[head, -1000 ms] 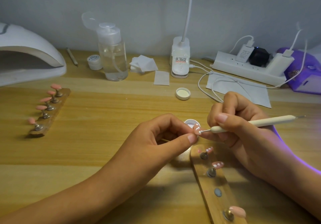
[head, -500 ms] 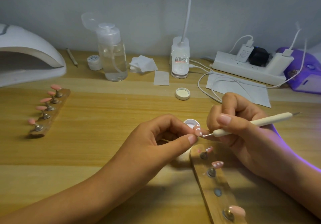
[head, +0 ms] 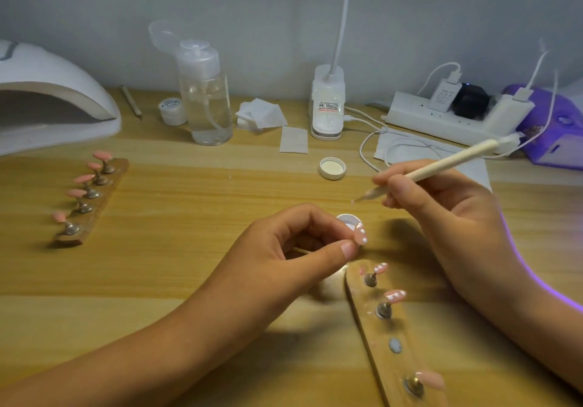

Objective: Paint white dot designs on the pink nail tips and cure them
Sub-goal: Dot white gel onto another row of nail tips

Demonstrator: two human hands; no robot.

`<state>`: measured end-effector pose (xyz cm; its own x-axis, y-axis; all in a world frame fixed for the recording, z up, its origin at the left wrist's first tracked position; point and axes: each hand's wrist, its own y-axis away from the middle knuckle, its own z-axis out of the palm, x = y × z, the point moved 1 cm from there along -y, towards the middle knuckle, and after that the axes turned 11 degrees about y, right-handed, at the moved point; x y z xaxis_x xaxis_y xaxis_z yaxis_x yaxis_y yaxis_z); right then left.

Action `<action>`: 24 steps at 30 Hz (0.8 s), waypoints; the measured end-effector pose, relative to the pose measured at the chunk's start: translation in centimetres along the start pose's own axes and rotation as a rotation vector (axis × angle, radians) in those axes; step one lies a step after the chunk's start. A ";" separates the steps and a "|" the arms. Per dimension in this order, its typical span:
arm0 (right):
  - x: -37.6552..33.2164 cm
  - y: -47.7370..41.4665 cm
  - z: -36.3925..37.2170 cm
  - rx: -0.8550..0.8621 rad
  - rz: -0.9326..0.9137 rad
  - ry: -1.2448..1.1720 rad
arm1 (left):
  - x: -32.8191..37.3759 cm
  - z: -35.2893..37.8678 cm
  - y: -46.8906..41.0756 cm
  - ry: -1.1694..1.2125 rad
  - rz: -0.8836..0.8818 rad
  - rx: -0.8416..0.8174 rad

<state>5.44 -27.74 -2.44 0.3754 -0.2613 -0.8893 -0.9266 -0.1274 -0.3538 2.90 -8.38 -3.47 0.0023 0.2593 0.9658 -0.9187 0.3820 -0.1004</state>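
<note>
As L hand [head: 284, 255] pinches nail tip [head: 360, 233], R hand [head: 441, 211] grips pen [head: 448, 162], labels [head: 326, 106] unreadable

Dim, soft light, purple glow [head: 533, 281] at right edge, dotting pen [head: 441, 164] tip motion-blurred.

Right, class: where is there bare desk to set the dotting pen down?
Bare wood lies between the left nail-tip stand and the left hand, and between that hand and the loose cap. Back right is crowded: power strip, cables.
</note>
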 end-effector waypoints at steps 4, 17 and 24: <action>0.1 0.5 0.6 -0.044 -0.068 0.198 | 0.1 -0.2 -0.2 0.076 0.014 0.071; 0.5 0.5 0.9 -0.157 -0.130 0.383 | 0.3 -0.3 -0.2 0.090 0.016 0.076; 0.4 0.5 1.0 -0.158 -0.103 0.353 | 0.3 -0.3 -0.1 0.108 0.000 0.064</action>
<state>5.14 -26.98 -3.30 0.4762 -0.5490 -0.6869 -0.8792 -0.3088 -0.3627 3.13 -8.07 -3.25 0.0412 0.3544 0.9342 -0.9422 0.3250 -0.0818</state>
